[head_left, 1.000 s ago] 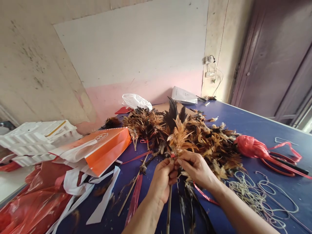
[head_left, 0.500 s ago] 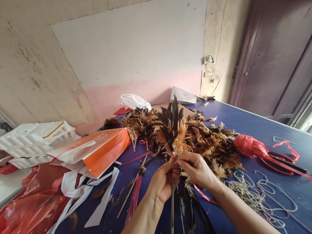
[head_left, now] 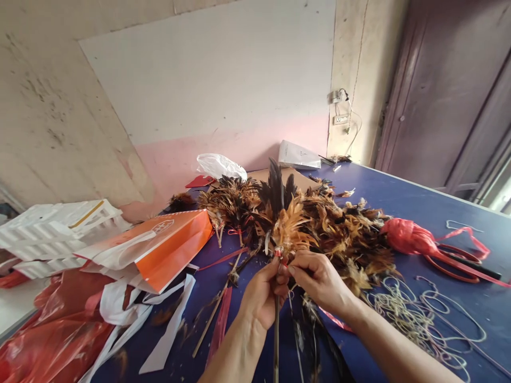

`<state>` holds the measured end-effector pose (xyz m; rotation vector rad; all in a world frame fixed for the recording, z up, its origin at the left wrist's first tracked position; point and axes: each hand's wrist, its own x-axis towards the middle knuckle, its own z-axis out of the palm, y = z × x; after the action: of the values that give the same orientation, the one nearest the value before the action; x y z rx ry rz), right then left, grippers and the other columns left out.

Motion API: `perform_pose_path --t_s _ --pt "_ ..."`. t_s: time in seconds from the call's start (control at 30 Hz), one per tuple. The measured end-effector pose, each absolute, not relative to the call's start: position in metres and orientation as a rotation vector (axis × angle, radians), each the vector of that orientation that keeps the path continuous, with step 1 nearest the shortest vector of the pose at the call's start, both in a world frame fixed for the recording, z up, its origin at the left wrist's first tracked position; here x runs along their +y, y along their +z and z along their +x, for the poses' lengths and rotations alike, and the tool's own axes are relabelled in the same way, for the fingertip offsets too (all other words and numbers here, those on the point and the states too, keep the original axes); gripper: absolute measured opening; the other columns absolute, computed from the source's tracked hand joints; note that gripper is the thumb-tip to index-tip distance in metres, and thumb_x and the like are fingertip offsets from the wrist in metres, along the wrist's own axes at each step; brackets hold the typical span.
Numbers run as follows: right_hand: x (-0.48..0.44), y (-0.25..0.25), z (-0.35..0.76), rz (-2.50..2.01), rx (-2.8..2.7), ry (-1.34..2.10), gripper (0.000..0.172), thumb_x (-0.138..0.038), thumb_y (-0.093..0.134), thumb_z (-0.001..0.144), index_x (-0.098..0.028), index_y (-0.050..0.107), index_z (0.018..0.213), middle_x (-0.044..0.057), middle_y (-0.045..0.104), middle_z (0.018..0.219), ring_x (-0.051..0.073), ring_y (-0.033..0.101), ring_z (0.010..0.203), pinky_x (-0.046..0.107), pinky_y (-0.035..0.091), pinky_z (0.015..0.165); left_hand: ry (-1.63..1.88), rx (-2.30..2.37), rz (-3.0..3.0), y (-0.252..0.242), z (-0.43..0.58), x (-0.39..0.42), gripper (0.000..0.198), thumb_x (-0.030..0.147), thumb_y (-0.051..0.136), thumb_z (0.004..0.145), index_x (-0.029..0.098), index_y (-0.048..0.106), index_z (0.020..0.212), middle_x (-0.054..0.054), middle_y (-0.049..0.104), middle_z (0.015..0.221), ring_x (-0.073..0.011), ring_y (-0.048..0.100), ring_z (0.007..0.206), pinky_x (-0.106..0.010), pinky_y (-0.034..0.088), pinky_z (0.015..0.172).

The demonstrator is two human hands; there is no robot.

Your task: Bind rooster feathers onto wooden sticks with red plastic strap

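My left hand [head_left: 260,299] is closed around a thin stick [head_left: 276,343], just below a tuft of black and brown feathers [head_left: 288,226] at its upper end. Red plastic ribbon [head_left: 278,252] wraps the stick where the feathers meet it. Close beside, my right hand [head_left: 321,279] is closed in a pinch on the ribbon at the binding. A length of pink-red ribbon [head_left: 335,320] shows below the right wrist. Behind the tuft lies a wide heap of loose brown and black feathers [head_left: 339,229].
At left are an orange paper bag [head_left: 175,252], white paper strips [head_left: 167,324] and a red plastic bag [head_left: 59,324]. A red ribbon ball [head_left: 409,236], scissors [head_left: 451,266] and tangled string [head_left: 415,314] lie at right. More feathered sticks [head_left: 235,205] rest further back on the blue table [head_left: 399,189].
The stick has turned in my left hand, so more light brown feathers face me, and its lower end has shifted slightly left. My right hand remains near the binding.
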<state>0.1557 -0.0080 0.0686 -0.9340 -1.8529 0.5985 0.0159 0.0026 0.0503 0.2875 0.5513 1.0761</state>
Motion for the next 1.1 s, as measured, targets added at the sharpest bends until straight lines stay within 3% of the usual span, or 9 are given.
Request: perform_pose_path --t_s 0.23,0.4,0.53,0.67,0.83,0.97,1.1 --pt "-0.010 0.067 0.150 -1.033 -1.899 0.576 0.028 -0.019 0.047 0.080 -0.015 0.054 0.053 -0.002 0.048 0.057 0.009 0.043 0.055 0.021 0.032 0.052 1.153 0.646 0.332 0.050 0.013 0.007 0.017 0.010 0.049 0.084 0.006 0.058 0.070 -0.001 0.048 0.056 -0.0022 0.041 0.042 -0.009 0.027 0.032" --pt "-0.014 0.071 0.181 -1.213 -2.080 0.665 0.030 -0.027 0.049 0.080 -0.015 0.061 0.055 -0.004 0.048 0.049 0.008 0.040 0.048 0.021 0.027 0.045 1.129 0.677 0.342 0.049 0.007 0.010 0.009 0.008 0.054 0.081 0.006 0.059 0.073 -0.001 0.048 0.060 -0.0019 0.044 0.044 -0.008 0.029 0.034" --pt "-0.004 0.069 0.245 -1.382 -2.025 0.533 0.024 -0.032 0.051 0.080 -0.018 0.069 0.073 0.001 0.063 0.064 0.013 0.054 0.058 0.023 0.039 0.053 1.118 0.653 0.358 0.052 0.009 0.007 0.013 0.009 0.053 0.082 0.007 0.059 0.071 -0.001 0.048 0.062 -0.0018 0.043 0.045 -0.008 0.030 0.034" --pt "0.012 0.057 0.293 -1.588 -2.086 0.192 0.020 -0.022 0.053 0.078 -0.022 0.071 0.085 0.005 0.068 0.087 0.019 0.061 0.077 0.028 0.044 0.070 1.076 0.611 0.357 0.050 0.011 0.005 0.013 0.011 0.052 0.083 0.007 0.061 0.075 -0.001 0.047 0.064 -0.0016 0.043 0.045 -0.008 0.030 0.035" --pt "0.015 0.043 0.288 -1.690 -2.453 -0.129 0.042 -0.003 0.046 0.071 -0.028 0.068 0.098 0.006 0.063 0.090 0.019 0.060 0.081 0.026 0.041 0.062 1.080 0.631 0.318 0.049 0.012 0.007 0.013 0.011 0.052 0.083 0.006 0.060 0.074 -0.001 0.046 0.064 -0.0014 0.043 0.045 -0.008 0.030 0.035" --pt "0.014 0.041 0.277 -1.754 -2.556 -0.225 0.030 -0.004 0.047 0.071 -0.021 0.068 0.084 0.007 0.061 0.084 0.018 0.059 0.076 0.023 0.036 0.054 1.088 0.635 0.314 0.049 0.012 0.008 0.012 0.011 0.053 0.083 0.006 0.061 0.076 -0.001 0.047 0.064 -0.0018 0.044 0.045 -0.009 0.030 0.034" --pt "0.017 0.045 0.281 -1.729 -2.247 -0.124 0.019 -0.017 0.047 0.079 -0.019 0.065 0.078 0.006 0.061 0.081 0.016 0.057 0.071 0.022 0.037 0.055 1.103 0.637 0.319 0.047 0.012 0.008 0.013 0.011 0.051 0.084 0.005 0.061 0.079 -0.002 0.048 0.065 -0.0019 0.045 0.045 -0.009 0.031 0.034"
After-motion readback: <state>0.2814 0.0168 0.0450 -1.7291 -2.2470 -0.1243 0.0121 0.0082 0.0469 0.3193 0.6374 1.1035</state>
